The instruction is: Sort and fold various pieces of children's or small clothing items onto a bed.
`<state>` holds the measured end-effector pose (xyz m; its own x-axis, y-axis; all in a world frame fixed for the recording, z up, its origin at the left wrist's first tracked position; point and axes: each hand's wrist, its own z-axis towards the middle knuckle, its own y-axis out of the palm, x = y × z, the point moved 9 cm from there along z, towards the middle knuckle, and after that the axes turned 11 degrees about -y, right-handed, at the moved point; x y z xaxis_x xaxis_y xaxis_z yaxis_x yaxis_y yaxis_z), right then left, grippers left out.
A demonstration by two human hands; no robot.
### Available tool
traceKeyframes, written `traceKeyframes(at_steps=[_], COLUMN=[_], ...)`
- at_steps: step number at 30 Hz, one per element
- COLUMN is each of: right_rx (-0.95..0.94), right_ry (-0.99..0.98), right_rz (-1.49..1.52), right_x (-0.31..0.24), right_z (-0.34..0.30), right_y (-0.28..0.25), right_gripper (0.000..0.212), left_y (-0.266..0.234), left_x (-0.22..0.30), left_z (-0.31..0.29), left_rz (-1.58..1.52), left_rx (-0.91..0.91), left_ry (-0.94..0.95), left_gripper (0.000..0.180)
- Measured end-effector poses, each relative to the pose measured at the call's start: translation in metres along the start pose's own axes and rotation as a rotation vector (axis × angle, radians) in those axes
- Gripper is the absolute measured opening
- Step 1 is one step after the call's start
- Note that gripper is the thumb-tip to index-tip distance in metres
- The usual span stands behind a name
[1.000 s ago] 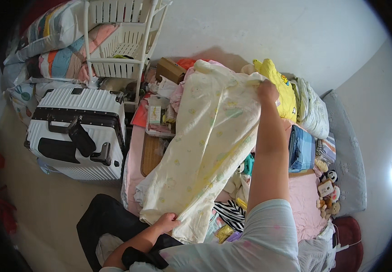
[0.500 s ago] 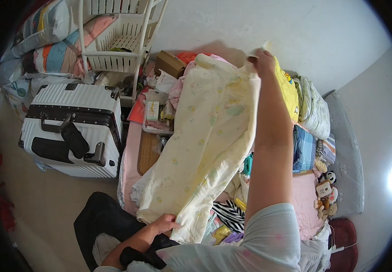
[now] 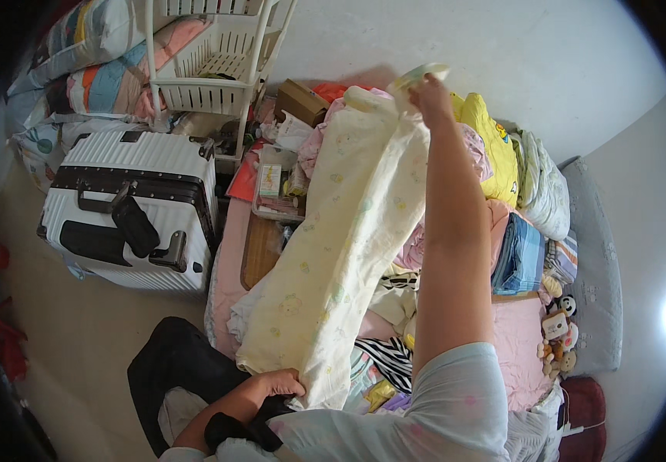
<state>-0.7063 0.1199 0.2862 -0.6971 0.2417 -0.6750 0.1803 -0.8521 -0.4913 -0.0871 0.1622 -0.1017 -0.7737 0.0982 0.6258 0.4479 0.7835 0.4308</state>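
A long pale yellow cloth (image 3: 325, 231) with a small pastel print stretches across the bed, its right side folding over lengthwise. At the far end my right hand (image 3: 431, 102) is closed on its corner and lifts it, and a flap of cloth sticks up past the fingers. My left hand (image 3: 280, 383) pinches the near edge close to my body. Beneath and beside the cloth lie a black-and-white striped garment (image 3: 385, 362) and other crumpled clothes. My right forearm covers part of the bed.
A white ribbed suitcase (image 3: 132, 208) stands left of the bed, below a white plastic rack (image 3: 206, 96). A clear box (image 3: 275, 204) of small items sits beside the cloth. Rightward are a yellow bag (image 3: 491, 146), folded blue plaid cloth (image 3: 519, 254) and several plush toys (image 3: 556, 331).
My right hand has moved left with the far corner, drawing the cloth's right side inward and narrowing it. My left hand still grips the near edge. The whole view has shifted slightly.
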Motion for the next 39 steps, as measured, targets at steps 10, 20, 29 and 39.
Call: traceKeyframes(at_steps=[10,20,29,39], right_rx=[0.09,0.052,-0.15,-0.288], right_ry=[-0.339,-0.323,0.948,1.086], right_rz=[-0.508,-0.682,-0.013,0.023], right_x=[-0.092,-0.152,-0.06,-0.072], right_z=[-0.101,-0.354,-0.631,-0.662], right_y=[0.013,0.025,0.079,0.101], right_gripper=[0.027,0.032,0.046,0.046], left_y=[-0.027,-0.035,-0.056,-0.124], left_x=[-0.012,-0.007,-0.003,0.02], left_z=[-0.01,-0.012,-0.03,-0.16], left_rz=[-0.339,-0.28,-0.118,0.415], left_rx=[0.301,0.28,0.608,1.458], left_ry=[-0.106,-0.039,0.116,0.262], left_gripper=[0.029,0.052,0.039,0.03])
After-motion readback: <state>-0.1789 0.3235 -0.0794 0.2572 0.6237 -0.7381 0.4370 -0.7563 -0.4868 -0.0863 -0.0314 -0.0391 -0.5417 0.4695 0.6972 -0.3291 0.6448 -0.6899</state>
